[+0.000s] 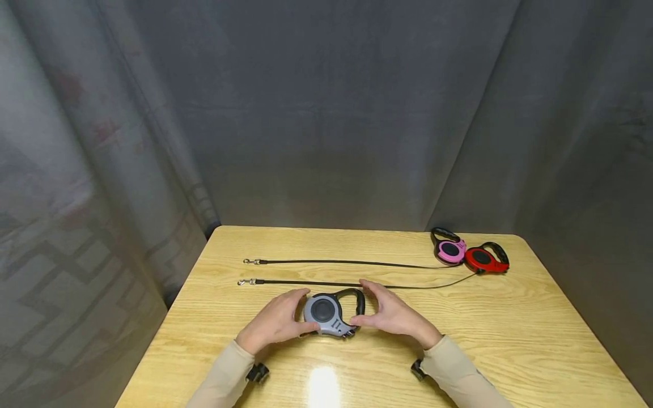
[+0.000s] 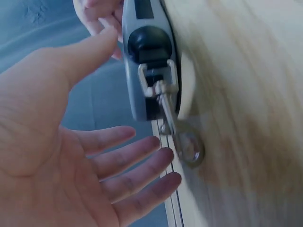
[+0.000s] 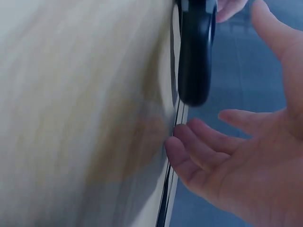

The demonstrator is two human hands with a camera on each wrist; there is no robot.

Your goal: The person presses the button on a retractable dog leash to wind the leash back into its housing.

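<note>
Grey curtains close off the far side of my wooden table [image 1: 510,340]. Near its front edge, centred, lies the grey leash [image 1: 329,313], flat on its side, long axis running left-right, black handle loop to the right, clip [image 2: 177,132] at its near edge. My left hand [image 1: 275,323] sits just left of it and my right hand [image 1: 393,317] just right, equally near. The wrist views show both spread, fingers relaxed and straight, palms facing the casing; whether the fingertips touch it I cannot tell. Farther back two cords stretch left from a pink leash [image 1: 450,249] and a red leash [image 1: 482,259], far right. I can read no brand or writing.
</note>
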